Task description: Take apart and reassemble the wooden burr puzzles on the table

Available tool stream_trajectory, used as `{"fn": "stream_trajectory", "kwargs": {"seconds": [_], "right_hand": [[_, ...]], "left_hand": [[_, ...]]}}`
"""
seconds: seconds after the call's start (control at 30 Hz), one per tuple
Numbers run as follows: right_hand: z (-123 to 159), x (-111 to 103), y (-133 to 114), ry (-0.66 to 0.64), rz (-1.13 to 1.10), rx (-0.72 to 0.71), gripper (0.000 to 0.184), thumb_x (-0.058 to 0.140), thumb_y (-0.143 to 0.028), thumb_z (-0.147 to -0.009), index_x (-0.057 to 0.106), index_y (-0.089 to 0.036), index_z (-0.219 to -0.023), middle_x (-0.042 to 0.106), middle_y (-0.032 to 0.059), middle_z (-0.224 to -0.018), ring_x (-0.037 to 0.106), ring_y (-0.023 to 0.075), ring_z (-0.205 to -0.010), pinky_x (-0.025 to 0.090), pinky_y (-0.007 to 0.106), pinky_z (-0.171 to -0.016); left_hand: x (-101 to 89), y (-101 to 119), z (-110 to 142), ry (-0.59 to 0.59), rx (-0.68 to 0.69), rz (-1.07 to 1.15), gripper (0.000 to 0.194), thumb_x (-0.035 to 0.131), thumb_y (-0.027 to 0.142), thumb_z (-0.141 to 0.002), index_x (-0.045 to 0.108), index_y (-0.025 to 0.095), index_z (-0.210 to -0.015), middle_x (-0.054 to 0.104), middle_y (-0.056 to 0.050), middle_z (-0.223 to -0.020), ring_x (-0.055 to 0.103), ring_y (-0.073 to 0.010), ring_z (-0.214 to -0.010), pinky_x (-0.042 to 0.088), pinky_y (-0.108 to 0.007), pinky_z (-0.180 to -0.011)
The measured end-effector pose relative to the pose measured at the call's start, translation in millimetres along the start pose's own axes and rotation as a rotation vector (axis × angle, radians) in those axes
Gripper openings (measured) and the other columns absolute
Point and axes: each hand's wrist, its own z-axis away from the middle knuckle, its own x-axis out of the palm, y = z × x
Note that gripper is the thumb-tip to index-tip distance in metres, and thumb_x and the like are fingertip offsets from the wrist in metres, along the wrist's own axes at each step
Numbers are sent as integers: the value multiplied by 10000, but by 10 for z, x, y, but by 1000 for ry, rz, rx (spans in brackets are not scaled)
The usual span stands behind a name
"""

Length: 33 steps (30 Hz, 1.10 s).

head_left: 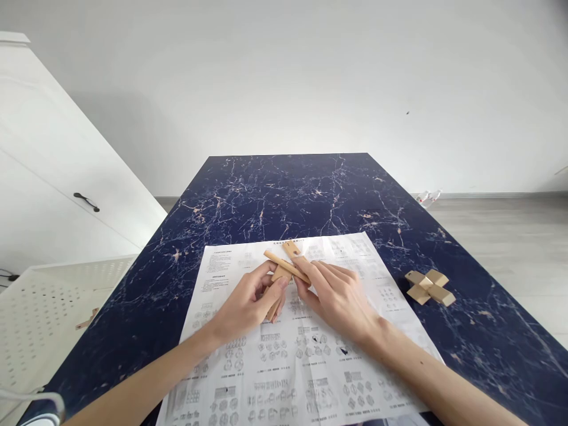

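Note:
Over a printed instruction sheet (248, 378), my two hands work on light wooden puzzle pieces. My left hand (252, 299) is closed around a flat wooden piece (280, 274), its thumb pressing on top and its lower end showing beneath the fingers. Across that piece lies a narrow wooden stick (276, 258), slanting down to the right, with the fingers of my right hand (337, 290) closed on its right end. A notched wooden end (290, 247) sticks out beyond my right fingertips. Whether the pieces interlock is hidden by my fingers.
An interlocked wooden cross puzzle (428, 287) rests on the dark blue marbled table (284, 195), right of the sheet. At left stand a white perforated basket (44, 302), with a small wooden piece (86, 319) in it, and a white cabinet (48, 154). A pale wall rises behind the table.

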Motion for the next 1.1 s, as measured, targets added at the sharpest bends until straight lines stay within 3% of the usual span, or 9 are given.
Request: {"fn": "stream_trajectory", "kwargs": {"seconds": [0.23,0.37,0.67,1.1], "right_hand": [[23,-4,11,-35,-37,21,193,526,-118,-1099,708,-176,-1073,712,1,-758,542,119,-532,414,291,-514],[25,-5,24,-44,-41,46,220,514,-149,-1106,731,-182,-1102,640,-18,-688,522,132,-531,410,292,-519],[43,46,-2,-44,-15,125,237,515,-168,-1109,748,-163,-1153,754,31,-762,581,139,-530,403,300,-500],[71,70,-27,-18,8,140,214,533,-194,-1121,744,-154,-1125,741,23,-694,586,148,-503,383,299,-499]], "left_hand": [[8,2,4,-24,-11,23,358,554,566,-1101,582,209,-1114,530,76,-594,482,-117,-494,457,-283,-562],[-3,-21,-8,-33,-12,31,368,538,572,-1107,583,208,-1132,536,71,-592,501,-126,-517,470,-290,-582],[16,-3,-29,17,-16,10,380,557,592,-1090,547,222,-1003,536,73,-581,489,-117,-495,481,-288,-570],[11,62,-48,34,-61,19,393,569,591,-1079,535,224,-943,505,89,-543,393,-92,-423,479,-299,-567]]}}
